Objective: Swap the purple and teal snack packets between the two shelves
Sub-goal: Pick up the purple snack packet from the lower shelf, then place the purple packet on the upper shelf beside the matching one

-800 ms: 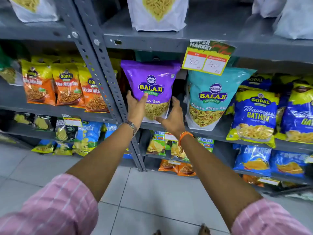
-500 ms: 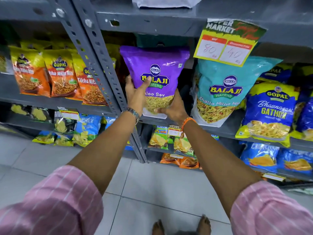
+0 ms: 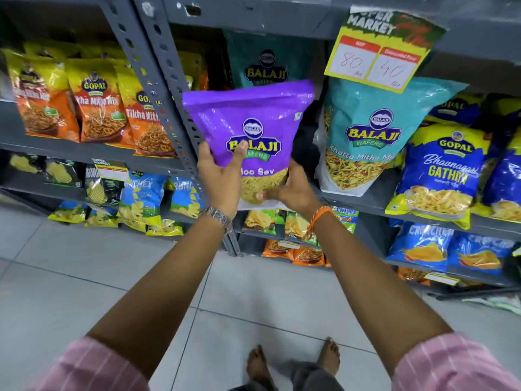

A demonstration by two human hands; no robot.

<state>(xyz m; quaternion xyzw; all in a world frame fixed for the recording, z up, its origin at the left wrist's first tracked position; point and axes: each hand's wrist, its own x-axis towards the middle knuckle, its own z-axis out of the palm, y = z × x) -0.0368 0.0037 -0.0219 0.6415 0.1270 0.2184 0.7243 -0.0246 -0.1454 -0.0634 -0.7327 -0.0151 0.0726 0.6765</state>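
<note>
Purple packet (image 3: 248, 128) is off the shelf, gripped low: my left hand (image 3: 220, 176) wraps its left edge, my right hand (image 3: 293, 190) cups the bottom corner. Best to keep both hands low so it stays upright. Price tag (image 3: 380, 52) hangs close to the upper right, teal packet (image 3: 372, 136) stands just beside; open room is toward me.

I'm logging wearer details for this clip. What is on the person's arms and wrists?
Both arms wear pink sleeves with pale stripes, pushed up past the forearms. The left wrist has a silver metal watch; the right wrist has an orange band. No gloves or rings are visible on either hand.
</note>
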